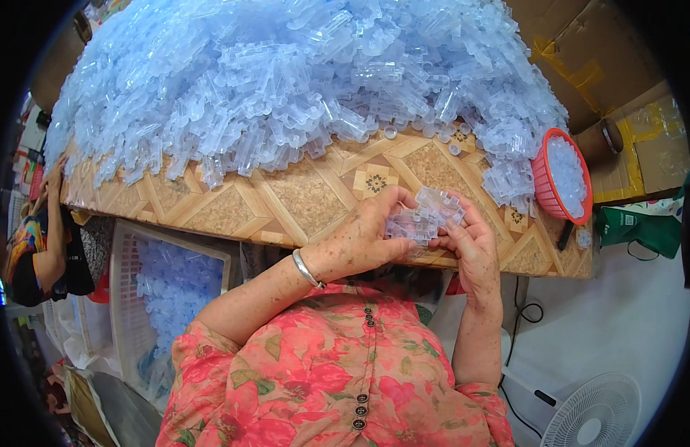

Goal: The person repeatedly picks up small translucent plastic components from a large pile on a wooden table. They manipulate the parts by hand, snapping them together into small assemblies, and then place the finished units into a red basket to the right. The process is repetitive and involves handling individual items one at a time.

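Note:
Close to the table's near edge, both my hands are closed on clear plastic pieces point(427, 216). My left hand point(371, 231), with a silver bangle at its wrist, grips them from the left between thumb and fingers. From the right, my right hand point(473, 242) pinches the same cluster, its thumb and fingertips against it. Whether the pieces are joined or only held together I cannot tell. Beyond my hands a huge heap of similar clear, bluish plastic pieces point(285, 89) covers most of the wood-patterned table point(300, 197).
A red basket point(541, 182) of small clear parts stands at the table's right end, beside cardboard boxes point(650, 149). Below left is a white crate point(129, 298) of bluish pieces. A white fan point(594, 417) stands lower right. Another person's arm point(53, 231) reaches the table's left end.

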The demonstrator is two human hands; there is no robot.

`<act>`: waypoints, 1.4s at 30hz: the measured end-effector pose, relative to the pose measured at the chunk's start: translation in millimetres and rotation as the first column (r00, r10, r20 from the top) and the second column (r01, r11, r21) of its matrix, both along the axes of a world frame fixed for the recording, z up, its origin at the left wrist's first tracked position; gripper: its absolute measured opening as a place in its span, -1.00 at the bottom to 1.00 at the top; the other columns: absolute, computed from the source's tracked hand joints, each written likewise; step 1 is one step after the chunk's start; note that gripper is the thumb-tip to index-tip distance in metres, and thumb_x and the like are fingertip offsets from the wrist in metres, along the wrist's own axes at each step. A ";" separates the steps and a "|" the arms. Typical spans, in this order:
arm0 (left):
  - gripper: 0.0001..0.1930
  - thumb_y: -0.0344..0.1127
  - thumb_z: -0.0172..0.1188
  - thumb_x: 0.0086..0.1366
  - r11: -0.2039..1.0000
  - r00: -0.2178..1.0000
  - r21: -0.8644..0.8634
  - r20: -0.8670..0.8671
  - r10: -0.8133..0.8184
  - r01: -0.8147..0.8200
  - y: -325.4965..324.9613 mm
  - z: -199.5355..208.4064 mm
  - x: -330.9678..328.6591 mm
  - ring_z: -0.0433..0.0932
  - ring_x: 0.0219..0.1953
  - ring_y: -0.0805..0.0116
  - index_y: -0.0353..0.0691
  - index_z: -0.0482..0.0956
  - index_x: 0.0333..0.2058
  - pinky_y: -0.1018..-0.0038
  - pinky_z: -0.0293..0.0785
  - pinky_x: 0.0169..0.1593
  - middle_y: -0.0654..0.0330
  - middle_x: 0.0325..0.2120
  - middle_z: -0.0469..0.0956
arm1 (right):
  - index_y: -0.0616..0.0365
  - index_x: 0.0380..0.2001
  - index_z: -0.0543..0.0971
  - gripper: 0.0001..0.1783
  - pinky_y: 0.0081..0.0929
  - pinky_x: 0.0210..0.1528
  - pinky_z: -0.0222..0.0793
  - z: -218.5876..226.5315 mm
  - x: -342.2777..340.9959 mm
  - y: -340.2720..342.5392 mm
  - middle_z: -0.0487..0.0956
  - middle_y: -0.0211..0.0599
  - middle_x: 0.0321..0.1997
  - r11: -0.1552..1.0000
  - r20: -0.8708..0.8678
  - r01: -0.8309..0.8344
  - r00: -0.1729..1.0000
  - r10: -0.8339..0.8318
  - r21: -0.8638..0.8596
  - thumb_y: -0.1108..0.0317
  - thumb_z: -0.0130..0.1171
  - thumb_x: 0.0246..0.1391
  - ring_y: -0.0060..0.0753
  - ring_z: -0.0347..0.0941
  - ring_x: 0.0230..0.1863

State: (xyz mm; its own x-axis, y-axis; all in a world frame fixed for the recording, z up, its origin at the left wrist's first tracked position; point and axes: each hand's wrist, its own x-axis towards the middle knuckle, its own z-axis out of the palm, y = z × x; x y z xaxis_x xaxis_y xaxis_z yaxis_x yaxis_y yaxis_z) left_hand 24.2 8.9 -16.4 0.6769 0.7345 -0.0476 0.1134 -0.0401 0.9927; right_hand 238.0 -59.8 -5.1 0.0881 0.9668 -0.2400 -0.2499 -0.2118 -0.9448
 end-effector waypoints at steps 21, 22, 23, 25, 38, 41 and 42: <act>-0.42 -0.35 0.50 0.08 0.700 0.986 0.712 -0.149 0.080 0.051 4.6 -1.4 25.6 0.60 -0.15 -0.12 -0.28 0.44 0.05 0.12 0.57 -0.14 -0.04 -0.09 0.50 | 0.22 0.31 0.45 -0.50 -0.63 -0.38 0.37 -3.8 20.5 0.4 0.55 -0.43 -0.28 0.997 0.536 0.060 0.842 -0.071 0.037 0.49 0.17 0.31 -0.73 0.38 -0.47; -0.40 -0.35 0.51 0.07 0.705 0.991 0.708 -0.114 0.073 0.030 5.8 -0.9 23.5 0.60 -0.14 -0.11 -0.29 0.44 0.07 0.14 0.57 -0.14 -0.04 -0.06 0.48 | 0.21 0.29 0.47 -0.48 -0.60 -0.37 0.37 -2.7 21.0 -1.0 0.55 -0.38 -0.22 0.996 0.611 0.073 0.786 -0.093 0.058 0.49 0.20 0.27 -0.70 0.39 -0.46; -0.39 -0.38 0.50 0.07 0.731 0.991 0.682 -0.111 0.076 0.020 6.6 1.5 20.9 0.61 -0.15 -0.08 -0.29 0.43 0.08 0.16 0.58 -0.13 -0.03 -0.07 0.48 | 0.21 0.28 0.48 -0.47 -0.57 -0.36 0.38 1.1 20.2 -2.5 0.55 -0.34 -0.17 0.993 0.681 0.084 0.723 -0.116 0.080 0.48 0.24 0.24 -0.67 0.39 -0.46; -0.38 -0.44 0.50 0.07 0.780 0.991 0.626 -0.104 0.082 0.001 8.4 6.4 13.5 0.63 -0.15 -0.02 -0.30 0.43 0.11 0.20 0.61 -0.11 -0.03 -0.09 0.49 | 0.18 0.24 0.52 -0.44 -0.48 -0.28 0.42 1.8 19.4 -5.1 0.55 -0.25 -0.05 0.986 0.787 0.084 0.595 -0.163 0.141 0.46 0.31 0.15 -0.55 0.43 -0.38; -0.37 -0.50 0.49 0.06 0.837 0.993 0.547 -0.100 0.064 0.002 4.7 3.0 4.1 0.64 -0.12 0.04 -0.33 0.41 0.11 0.26 0.63 -0.05 0.00 -0.08 0.47 | 0.15 0.03 0.65 -0.48 -0.07 0.27 0.34 -13.5 0.9 -0.6 0.53 -0.13 0.21 0.889 0.917 -0.258 0.240 -0.320 0.378 0.30 0.49 -0.05 0.04 0.40 0.23; -0.37 -0.48 0.50 0.05 0.814 0.985 0.582 -0.142 0.094 0.006 0.0 0.7 4.0 0.63 -0.10 0.05 -0.32 0.43 0.11 0.28 0.63 -0.03 0.00 -0.06 0.47 | 0.18 0.01 0.65 -0.52 -0.10 0.24 0.35 -8.9 9.8 -0.4 0.55 -0.14 0.18 0.887 0.901 -0.226 0.268 -0.340 0.402 0.31 0.46 -0.01 0.01 0.42 0.20; -0.38 -0.49 0.52 0.05 0.807 0.982 0.590 -0.156 0.109 0.004 -2.4 0.4 3.9 0.63 -0.09 0.07 -0.32 0.45 0.10 0.31 0.64 -0.01 0.02 -0.04 0.48 | 0.19 0.01 0.65 -0.53 -0.11 0.23 0.36 -6.9 13.9 -1.0 0.57 -0.14 0.17 0.884 0.894 -0.225 0.293 -0.340 0.410 0.32 0.45 0.00 0.00 0.42 0.19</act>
